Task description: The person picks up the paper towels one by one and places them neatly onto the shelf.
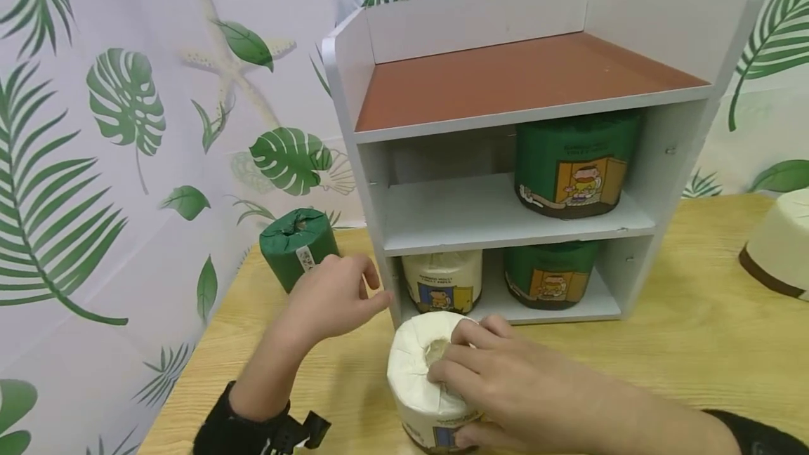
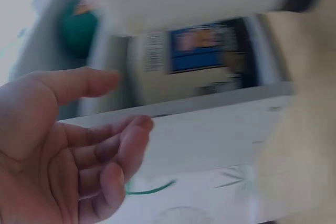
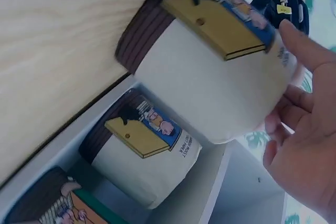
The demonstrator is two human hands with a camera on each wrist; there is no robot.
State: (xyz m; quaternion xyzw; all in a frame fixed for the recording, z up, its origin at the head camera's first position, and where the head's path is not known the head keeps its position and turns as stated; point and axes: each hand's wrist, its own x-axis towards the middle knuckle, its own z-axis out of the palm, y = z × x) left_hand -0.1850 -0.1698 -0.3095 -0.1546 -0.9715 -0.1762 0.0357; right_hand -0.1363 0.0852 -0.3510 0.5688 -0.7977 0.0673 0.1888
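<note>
My right hand [image 1: 505, 385] grips a cream wrapped toilet paper roll [image 1: 407, 371] in front of the shelf, fingers over its top by the core hole and thumb low on its side. In the right wrist view the same roll appears tilted, its printed yellow door facing the camera. My left hand [image 1: 335, 293] holds nothing; its fingers are loosely bent in the left wrist view. It hovers left of the cream roll and overlaps a green wrapped roll [image 1: 287, 258] standing beside the shelf.
A white two-tier shelf [image 1: 442, 220] with a reddish-brown top stands on the wooden table [image 1: 695, 371]. Its lower tier holds a cream roll [image 1: 451, 272] and a green roll [image 1: 550, 276]; another green roll [image 1: 537, 153] sits above. One more cream roll [image 1: 780, 251] is at far right.
</note>
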